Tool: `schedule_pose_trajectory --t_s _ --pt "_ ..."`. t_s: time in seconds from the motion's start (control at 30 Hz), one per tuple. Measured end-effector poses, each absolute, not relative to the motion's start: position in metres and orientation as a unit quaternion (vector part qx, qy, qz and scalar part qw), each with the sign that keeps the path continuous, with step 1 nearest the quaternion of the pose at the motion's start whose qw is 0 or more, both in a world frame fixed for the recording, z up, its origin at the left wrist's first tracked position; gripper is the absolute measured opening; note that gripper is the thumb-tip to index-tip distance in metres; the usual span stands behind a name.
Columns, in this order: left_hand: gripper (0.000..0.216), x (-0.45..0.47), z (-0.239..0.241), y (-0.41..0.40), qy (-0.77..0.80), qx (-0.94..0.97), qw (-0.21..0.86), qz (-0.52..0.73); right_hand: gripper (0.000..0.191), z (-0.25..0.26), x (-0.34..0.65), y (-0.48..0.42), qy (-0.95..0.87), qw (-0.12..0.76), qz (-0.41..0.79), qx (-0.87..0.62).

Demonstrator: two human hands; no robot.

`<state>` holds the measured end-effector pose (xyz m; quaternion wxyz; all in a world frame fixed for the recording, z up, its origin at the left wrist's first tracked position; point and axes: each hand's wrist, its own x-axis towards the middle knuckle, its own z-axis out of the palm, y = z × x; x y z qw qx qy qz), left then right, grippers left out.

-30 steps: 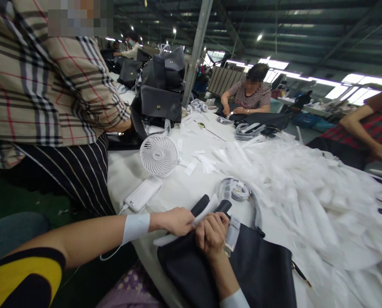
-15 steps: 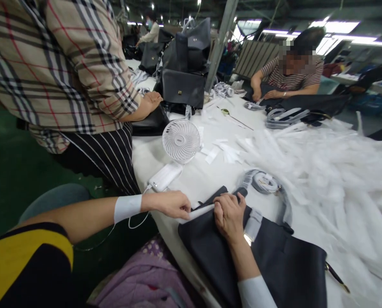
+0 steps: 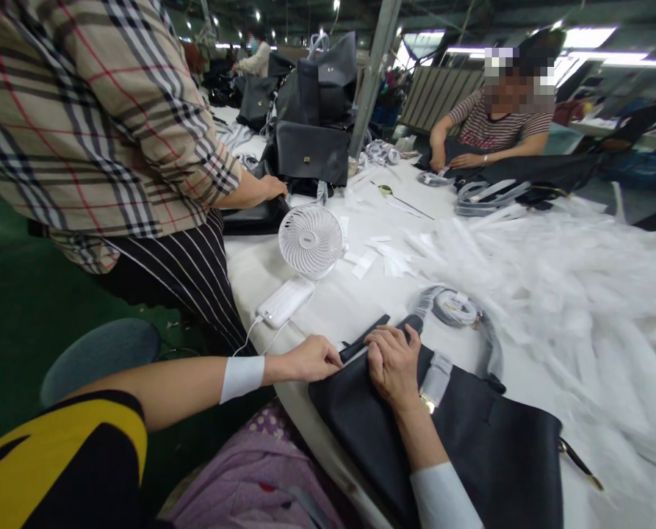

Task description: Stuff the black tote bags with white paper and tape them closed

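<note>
A black handbag [image 3: 498,441] lies on the white table in front of me, its mouth toward the far left. My left hand [image 3: 317,358] is closed in a pinch at the mouth's left corner, on the end of a thin white strip [image 3: 356,358]. Most of that strip is hidden along the opening. My right hand [image 3: 394,366] is closed over the bag's top edge, fingers curled into the mouth. Beside it, a clasp wrapped in grey film [image 3: 436,380] shows gold metal. A wrapped strap [image 3: 490,345] curls beyond the bag.
A small white fan [image 3: 311,239] stands near the table's left edge, with a white power bank [image 3: 285,301] and cable before it. White wrapping material [image 3: 575,308] is heaped at right. Black bags [image 3: 312,154] are piled behind. Two co-workers handle bags at left and far right.
My left hand has moved slightly right and toward the bag's corner; less of the white strip shows outside the mouth. My right hand stays on the edge. The left co-worker's hand has shifted.
</note>
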<state>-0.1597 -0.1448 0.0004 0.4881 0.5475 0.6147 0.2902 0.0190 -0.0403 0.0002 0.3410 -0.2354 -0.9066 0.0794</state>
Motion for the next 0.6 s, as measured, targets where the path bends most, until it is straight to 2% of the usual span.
schedule_pose_trajectory --t_s 0.17,0.4,0.5,0.6 --pt "0.028 -0.166 -0.002 -0.139 0.570 0.594 0.528 0.208 0.023 -0.002 0.019 -0.041 -0.917 0.315 0.074 -0.233" --pt "0.019 -0.176 0.016 -0.124 0.508 0.734 0.446 0.064 0.020 -0.003 0.018 -0.040 -0.919 0.304 0.052 -0.244" --pt "0.019 -0.169 0.013 -0.129 0.544 0.733 0.402 0.070 0.020 0.001 0.017 -0.040 -0.919 0.302 0.035 -0.251" --pt "0.021 -0.162 0.006 -0.144 0.621 0.686 0.354 0.135 0.021 0.002 0.019 -0.036 -0.916 0.316 0.015 -0.247"
